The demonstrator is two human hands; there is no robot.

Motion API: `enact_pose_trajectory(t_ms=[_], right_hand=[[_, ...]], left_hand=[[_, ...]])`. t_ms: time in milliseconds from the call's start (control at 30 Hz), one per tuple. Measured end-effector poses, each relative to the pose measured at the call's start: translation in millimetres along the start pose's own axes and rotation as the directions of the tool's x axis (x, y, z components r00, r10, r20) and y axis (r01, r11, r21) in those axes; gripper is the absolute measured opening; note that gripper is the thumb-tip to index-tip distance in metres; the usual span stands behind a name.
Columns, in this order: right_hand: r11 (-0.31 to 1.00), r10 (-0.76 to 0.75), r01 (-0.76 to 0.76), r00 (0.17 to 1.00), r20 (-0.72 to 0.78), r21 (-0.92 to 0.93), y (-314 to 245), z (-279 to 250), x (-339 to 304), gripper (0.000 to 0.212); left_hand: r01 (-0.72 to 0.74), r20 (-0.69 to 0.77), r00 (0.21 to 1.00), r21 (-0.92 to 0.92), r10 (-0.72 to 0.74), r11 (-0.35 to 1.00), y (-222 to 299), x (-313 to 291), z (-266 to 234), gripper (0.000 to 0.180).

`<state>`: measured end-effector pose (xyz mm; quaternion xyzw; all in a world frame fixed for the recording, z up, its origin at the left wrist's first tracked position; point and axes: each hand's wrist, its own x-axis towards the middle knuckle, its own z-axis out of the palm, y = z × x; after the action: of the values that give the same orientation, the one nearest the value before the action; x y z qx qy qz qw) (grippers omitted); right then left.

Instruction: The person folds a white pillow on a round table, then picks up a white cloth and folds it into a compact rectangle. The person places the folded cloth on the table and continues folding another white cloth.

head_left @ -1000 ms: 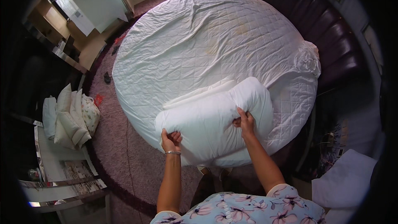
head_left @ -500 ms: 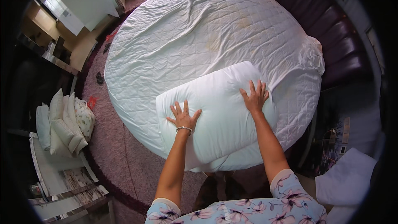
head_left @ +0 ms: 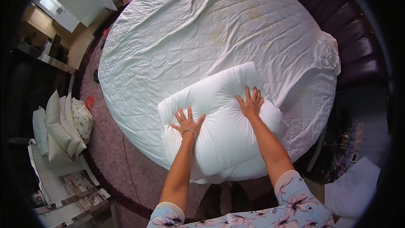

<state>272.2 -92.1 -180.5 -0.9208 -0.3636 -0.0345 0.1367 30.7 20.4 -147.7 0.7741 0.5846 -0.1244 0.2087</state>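
A plump white pillow [head_left: 223, 131] lies at the near edge of a round bed, on a wrinkled white quilted mattress cover [head_left: 156, 55]. My left hand [head_left: 187, 121], with a bracelet at the wrist, presses flat on its left part, fingers spread. On the pillow's right part, my right hand [head_left: 252, 103] rests palm down with the fingers apart, denting the fabric. Creases run across the pillow between the two hands. Beneath it, more white fabric bulges at the bed's near edge. Yellowish stains show on the cover beyond the pillow.
A dark padded headboard [head_left: 354, 42] curves round the far right. Several pillows [head_left: 61, 122] are stacked at the left beside a purple rug [head_left: 126, 160]. At the lower right lies a white pillow [head_left: 352, 188] near wall sockets. A bunched knot of cover [head_left: 327, 52] sits at the bed's right edge.
My right hand has shifted slightly left and sunk into the pillow, which is now more creased and dented. My left hand stays nearly in place. The view has tilted slightly down.
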Motion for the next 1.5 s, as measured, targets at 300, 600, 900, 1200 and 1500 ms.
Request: enact_pose_trajectory(t_ms=[300, 600, 900, 1200, 1500], right_hand=[[0.252, -0.251, 0.085, 0.968, -0.020, 0.964, -124.2, -80.8, -14.8, 0.036], [0.581, -0.177, 0.172, 0.981, -0.083, 0.796, -47.5, 11.0, 46.1, 0.030], [0.450, 0.176, -0.002, 0.981, -0.086, 0.893, 19.1, 12.6, 63.9, 0.033], [-0.920, 0.100, -0.178, 0.756, 0.646, 0.350, 84.8, -41.7, 50.3, 0.057], [-0.719, -0.244, -0.658, 0.543, 0.804, 0.226, 98.1, -86.3, -221.8, 0.023]], left_hand=[[-0.586, -0.581, 0.796, -0.667, 0.172, 0.461, 74.4, -23.4, -28.3, 0.051], [-0.362, -0.516, 0.851, -0.442, 0.098, 0.821, 49.6, 46.7, 18.1, 0.048], [-0.260, -0.582, 0.803, -0.536, -0.129, 0.803, -52.1, 44.7, 36.7, 0.046], [-0.217, -0.454, 0.884, -0.613, -0.114, 0.760, -71.2, 44.2, 22.8, 0.042], [-0.619, -0.689, 0.674, -0.329, 0.266, 0.713, 46.1, 65.5, -38.1, 0.036]])
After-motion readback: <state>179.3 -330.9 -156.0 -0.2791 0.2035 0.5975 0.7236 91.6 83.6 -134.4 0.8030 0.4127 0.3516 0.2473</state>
